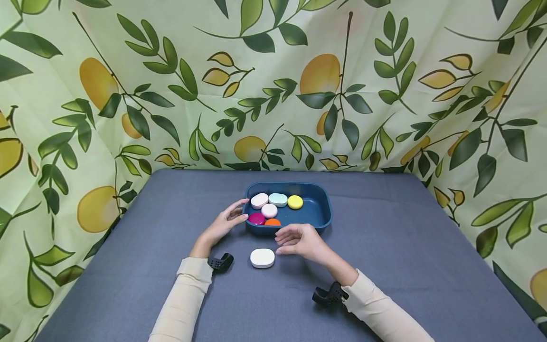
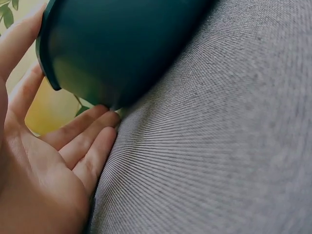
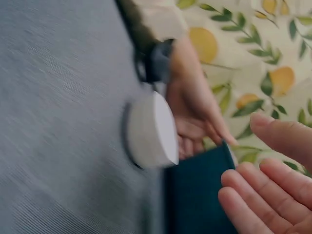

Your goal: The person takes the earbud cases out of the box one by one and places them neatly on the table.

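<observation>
A dark blue tray [image 1: 318,213] stands on the table, with several smooth rounded pieces at its left end. My left hand [image 1: 224,223] is at that end; in the left wrist view its thumb and index finger touch the rim of the tray [image 2: 107,48], the other fingers stretched out beneath. In front of the tray lies a white oval piece [image 1: 262,258] with a flat top. My right hand [image 1: 305,242] hovers just right of it, holding nothing. The right wrist view shows the white piece [image 3: 152,131] apart from the right hand's loosely extended fingers [image 3: 258,195].
Inside the tray are a pale pink oval piece [image 1: 259,201], a light blue oval one [image 1: 278,200], a yellow round one [image 1: 295,202], a pale pink round one [image 1: 269,211], a magenta one [image 1: 257,218] and an orange one [image 1: 272,222]. A leaf-patterned cloth [image 1: 273,109] hangs behind the grey-blue table [image 1: 363,213].
</observation>
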### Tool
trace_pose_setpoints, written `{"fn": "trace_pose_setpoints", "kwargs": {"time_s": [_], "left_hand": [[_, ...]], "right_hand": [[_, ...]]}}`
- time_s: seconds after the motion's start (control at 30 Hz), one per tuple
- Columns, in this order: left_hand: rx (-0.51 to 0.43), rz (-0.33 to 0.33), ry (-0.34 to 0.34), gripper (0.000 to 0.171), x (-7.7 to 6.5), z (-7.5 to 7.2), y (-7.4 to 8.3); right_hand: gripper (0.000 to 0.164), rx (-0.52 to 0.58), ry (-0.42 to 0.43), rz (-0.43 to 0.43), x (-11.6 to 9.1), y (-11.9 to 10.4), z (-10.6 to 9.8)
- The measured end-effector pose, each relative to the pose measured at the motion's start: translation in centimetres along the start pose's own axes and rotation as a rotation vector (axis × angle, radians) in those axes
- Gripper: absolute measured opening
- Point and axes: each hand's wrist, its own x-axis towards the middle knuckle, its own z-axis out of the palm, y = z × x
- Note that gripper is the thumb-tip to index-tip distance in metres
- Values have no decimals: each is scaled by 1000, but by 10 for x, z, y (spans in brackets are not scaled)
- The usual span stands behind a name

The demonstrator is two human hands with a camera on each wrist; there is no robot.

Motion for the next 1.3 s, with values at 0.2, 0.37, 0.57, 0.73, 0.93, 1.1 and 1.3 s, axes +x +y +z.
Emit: {"fn": "trace_pose_setpoints", "kwargs": {"time_s": [0.2,0.37,0.57,0.73,0.93,1.1,1.3], "left_hand": [[-16,2,12,55,-1,0,1],[-31,-7,19,55,-1,0,1],[-28,-16,16,55,-1,-1,2],[-29,-26,13,55,-2,-1,1],[-23,-21,14,55,-1,-1,3],[-26,-20,29,54,-2,0,5],[-5,-35,19,54,-1,1,1]], "right_hand": [[40,30,97,-14,11,-3,-27],[41,11,160,-13,26,4,-47],[41,-59,225,31,41,13,-55],[43,-112,287,100,53,18,-57],[41,-134,341,164,66,22,-61],[41,-168,362,182,76,28,-62],[41,-219,381,231,84,32,-63]]}}
